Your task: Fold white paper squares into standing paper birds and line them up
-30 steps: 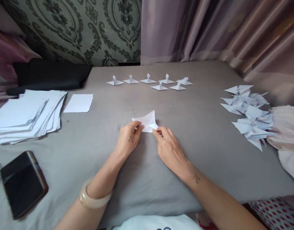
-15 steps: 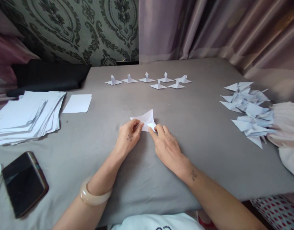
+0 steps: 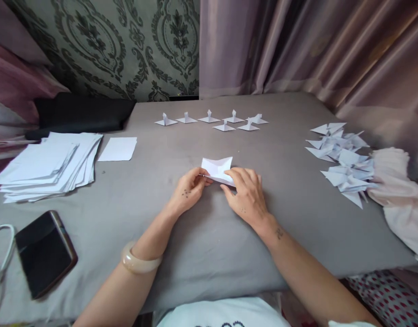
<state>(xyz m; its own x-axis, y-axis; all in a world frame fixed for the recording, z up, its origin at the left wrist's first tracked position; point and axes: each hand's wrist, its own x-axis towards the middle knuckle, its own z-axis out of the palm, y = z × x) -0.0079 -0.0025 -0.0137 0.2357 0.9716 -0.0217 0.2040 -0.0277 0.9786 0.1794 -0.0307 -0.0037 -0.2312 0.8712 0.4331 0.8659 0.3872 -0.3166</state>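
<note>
A creased sheet of white paper [image 3: 217, 168] is held just above the grey cloth, its far corners sticking up and its middle sunk. My left hand [image 3: 190, 188] pinches the near left edge between thumb and fingers. My right hand [image 3: 245, 193] is closed on the right side, fingers over the paper and thumb at the near edge. Beyond them several folded paper figures [image 3: 209, 117] stand in two rows, each with flat pointed sides and an upright middle.
On the left lie a stack of white paper [image 3: 52, 165], a single square sheet [image 3: 117, 149], a phone [image 3: 46, 254], a white cable [image 3: 7, 247] and a black cloth [image 3: 84, 111]. At the right are a pile of folded paper pieces [image 3: 347, 159] and a pale cloth [image 3: 396, 195].
Both hands have moved slightly right with the paper. The paper has turned and now opens out wider, and the right fingers have shifted onto its right side. The view has moved a little.
</note>
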